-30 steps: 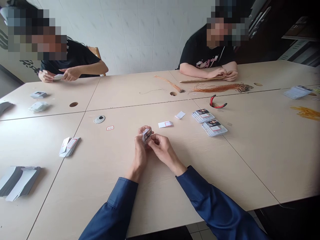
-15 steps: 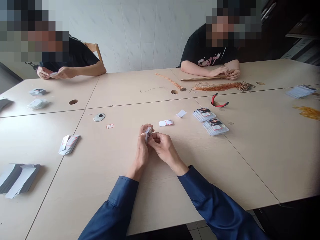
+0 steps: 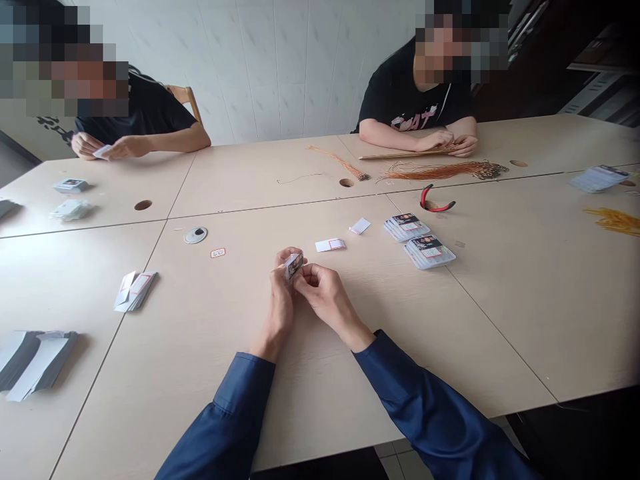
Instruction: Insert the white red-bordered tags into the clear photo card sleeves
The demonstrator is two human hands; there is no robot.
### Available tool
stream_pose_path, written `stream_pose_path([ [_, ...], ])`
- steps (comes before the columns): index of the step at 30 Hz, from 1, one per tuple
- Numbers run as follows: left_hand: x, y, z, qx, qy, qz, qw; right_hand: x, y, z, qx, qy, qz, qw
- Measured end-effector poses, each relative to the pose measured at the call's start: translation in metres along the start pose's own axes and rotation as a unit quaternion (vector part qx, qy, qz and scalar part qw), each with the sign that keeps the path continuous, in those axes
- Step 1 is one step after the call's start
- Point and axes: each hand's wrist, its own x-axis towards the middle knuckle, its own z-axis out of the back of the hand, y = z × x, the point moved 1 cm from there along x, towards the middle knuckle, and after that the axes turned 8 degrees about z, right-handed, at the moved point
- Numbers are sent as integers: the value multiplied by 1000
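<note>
Between my two hands is a small flat packet [image 3: 295, 265] with a dark printed label, tilted upright above the table. My left hand [image 3: 283, 293] wraps round it from the left. The fingertips of my right hand [image 3: 325, 293] are closed at its lower right edge; whether they pinch the packet itself or something small on it is hidden. Similar packets with black labels lie in two stacks [image 3: 430, 253] to the right of my hands. Just beyond my hands lie a white slip with a red-framed sticker [image 3: 330, 245] and a smaller white slip [image 3: 360, 227].
Red-handled pliers [image 3: 436, 203] and bundled orange cords [image 3: 440, 171] lie farther back. White cards [image 3: 135, 291] and grey-white card stacks [image 3: 45, 363] are at left. A round white disc [image 3: 195, 235] is near a table hole [image 3: 143, 205]. Two people sit opposite, their hands busy.
The packet has turned slightly, so more of its dark printed face shows. Both hands keep their hold. The whole view has shifted a little.
</note>
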Motion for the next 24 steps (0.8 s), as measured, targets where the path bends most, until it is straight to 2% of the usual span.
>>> stream_pose_path([
  [8, 1, -1, 1, -7, 2, 3, 1000, -1, 0, 0, 26, 3, 11, 1000],
  [13, 1, 2, 3, 13, -10, -14, 1000, -1, 1, 0, 41, 6, -2, 999],
  [19, -1, 4, 1, 45, 3, -44, 998, 0, -2, -1, 35, 5, -5, 999],
  [24, 1, 2, 1, -15, 5, 4, 1000, 0, 0, 0, -14, -11, -1, 1000],
])
